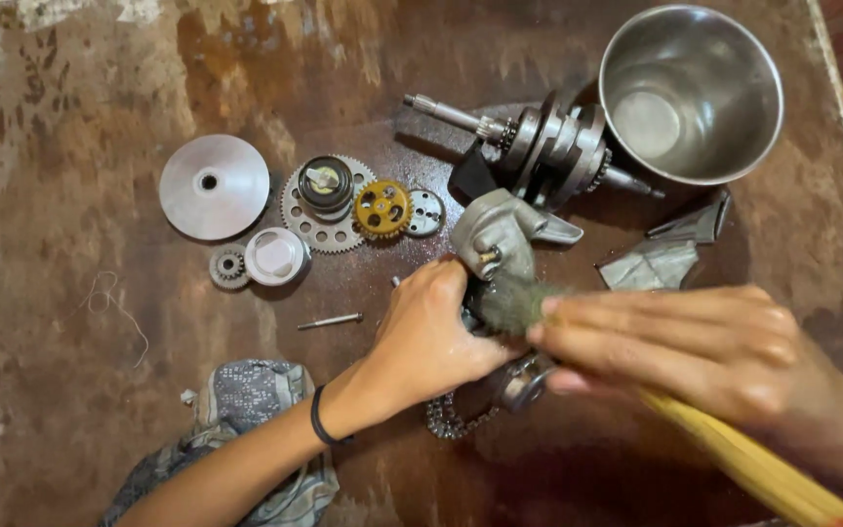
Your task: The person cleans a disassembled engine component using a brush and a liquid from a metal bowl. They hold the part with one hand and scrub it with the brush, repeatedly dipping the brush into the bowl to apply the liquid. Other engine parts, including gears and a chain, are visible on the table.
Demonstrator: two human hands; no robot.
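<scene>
Scrubbing goes best when the grey metal housing [500, 234] is gripped firmly by the left hand [431, 337] while the right hand [695, 342] (fingers pinched on a green scouring pad [519, 304]) is kept near the bench's middle.

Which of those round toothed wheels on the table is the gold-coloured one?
The small brass-yellow gear with holes in its face, lying against the right edge of the large silver sprocket. The little gear to the lower left is plain grey steel.

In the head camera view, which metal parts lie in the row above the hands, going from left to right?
Smooth silver round disc → large flat toothed gear wheel → small brass-yellow gear with holes → grey steel crankshaft → shiny steel bowl.
</scene>
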